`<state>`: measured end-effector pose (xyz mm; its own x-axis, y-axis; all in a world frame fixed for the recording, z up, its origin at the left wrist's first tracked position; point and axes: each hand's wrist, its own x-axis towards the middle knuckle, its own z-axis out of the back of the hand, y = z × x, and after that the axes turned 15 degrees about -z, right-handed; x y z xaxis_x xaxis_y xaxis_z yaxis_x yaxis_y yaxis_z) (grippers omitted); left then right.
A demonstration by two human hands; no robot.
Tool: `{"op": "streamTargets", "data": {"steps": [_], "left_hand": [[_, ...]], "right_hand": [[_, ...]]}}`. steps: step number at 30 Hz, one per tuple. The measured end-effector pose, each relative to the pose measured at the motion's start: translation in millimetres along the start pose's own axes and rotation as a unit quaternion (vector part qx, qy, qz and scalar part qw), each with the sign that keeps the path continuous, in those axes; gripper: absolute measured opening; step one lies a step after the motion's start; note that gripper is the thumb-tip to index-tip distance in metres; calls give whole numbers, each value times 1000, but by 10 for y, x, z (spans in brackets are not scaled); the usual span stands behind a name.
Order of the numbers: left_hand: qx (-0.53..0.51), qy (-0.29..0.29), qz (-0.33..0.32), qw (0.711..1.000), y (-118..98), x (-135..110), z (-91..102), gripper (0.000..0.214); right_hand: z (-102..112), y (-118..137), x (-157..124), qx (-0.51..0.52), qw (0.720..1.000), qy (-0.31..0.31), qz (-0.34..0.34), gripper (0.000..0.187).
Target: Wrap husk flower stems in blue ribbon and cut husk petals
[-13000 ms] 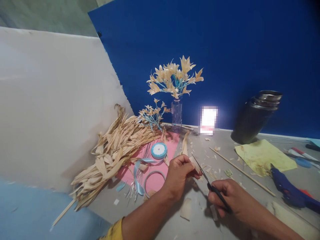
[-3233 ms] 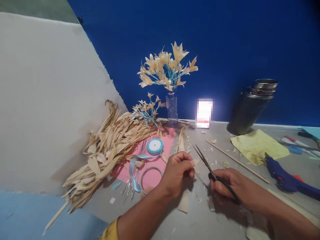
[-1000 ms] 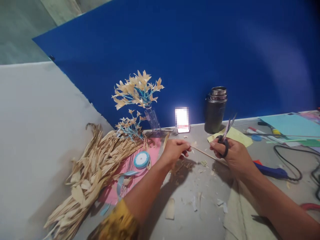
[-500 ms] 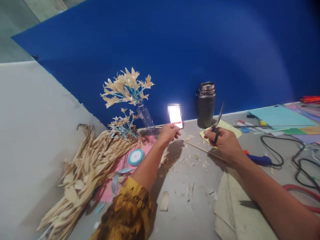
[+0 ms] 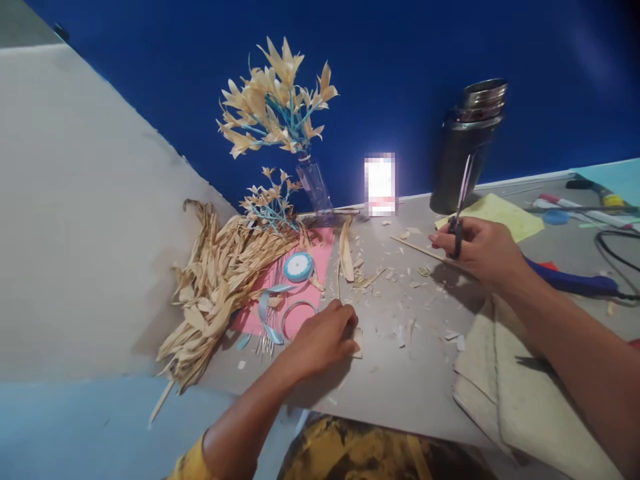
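My right hand (image 5: 487, 250) is closed on black-handled scissors (image 5: 466, 183), whose blades point upward. A thin tan stick (image 5: 415, 248) runs beneath that hand; whether the fingers touch it, I cannot tell. My left hand (image 5: 325, 337) is low over the table, fingers curled, with the thumb a little apart from them. It partly covers a small flat piece of dried husk (image 5: 357, 342). Just beyond its fingers lie a thin strip (image 5: 339, 283) and a longer husk leaf (image 5: 345, 252). A blue-rimmed ribbon spool (image 5: 299, 267) rests on pink paper (image 5: 325, 257) to the left.
A bundle of dried husks (image 5: 210, 300) fills the left side. Husk flowers (image 5: 280, 100) stand in a clear bottle (image 5: 315, 183) near a glowing phone (image 5: 381, 183). A dark flask (image 5: 465, 153), yellow paper (image 5: 515, 217), blue-handled corded tool (image 5: 575, 277) and beige cloth (image 5: 545, 380) are rightward.
My left hand has come back from near the phone to the husk piece close to the table's front edge. My right hand still holds the scissors. The view has tilted down.
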<state>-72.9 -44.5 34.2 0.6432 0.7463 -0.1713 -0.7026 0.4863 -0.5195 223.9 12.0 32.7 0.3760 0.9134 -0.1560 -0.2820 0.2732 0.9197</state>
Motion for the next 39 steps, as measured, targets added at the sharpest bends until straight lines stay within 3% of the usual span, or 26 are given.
{"op": "streamTargets", "data": {"steps": [3,6,9,11,14,17,19,21,23,25,28,33,36,39], "left_hand": [[-56,-28,-29,998,30,21,-94,4],[-167,-103,-34,980,-22,123,-55,9],[-328,-220,-37,918,-135,272,31,9],[-375,-301,-80,873,-204,389,57,9],[-285,-422,-205,836,-242,562,7,4],[-177,-472,-283,816,-213,679,-105,14],[-168,-469,-289,818,-191,714,-160,20],[-228,-449,-244,829,-179,727,-174,18],[-367,-403,-152,825,-174,731,-159,14],[-522,-322,-71,787,-175,728,-154,21],[-634,-215,-22,743,-208,704,-241,38],[-655,-112,1,747,-328,654,-536,44],[-610,-101,0,786,-329,615,-570,28],[-443,-59,-30,894,-245,559,-410,8]], "right_hand": [[-22,-53,25,-33,999,12,20,29],[-43,-57,24,-40,998,37,13,29],[-104,-21,-59,-12,987,156,-20,33],[-178,-1,-158,28,959,275,-62,40],[-312,12,-321,153,896,395,-132,51],[-402,24,-433,224,865,415,-170,42],[-412,39,-460,236,876,386,-169,35],[-386,59,-455,218,903,344,-137,29],[-339,78,-433,180,927,310,-107,23],[-284,85,-405,135,939,302,-94,21],[-205,55,-361,45,939,334,-68,19],[-144,-71,-273,-68,916,393,-26,16],[-178,-105,-211,-68,924,374,-48,17],[-227,-94,-152,-46,944,316,-78,25]]}}
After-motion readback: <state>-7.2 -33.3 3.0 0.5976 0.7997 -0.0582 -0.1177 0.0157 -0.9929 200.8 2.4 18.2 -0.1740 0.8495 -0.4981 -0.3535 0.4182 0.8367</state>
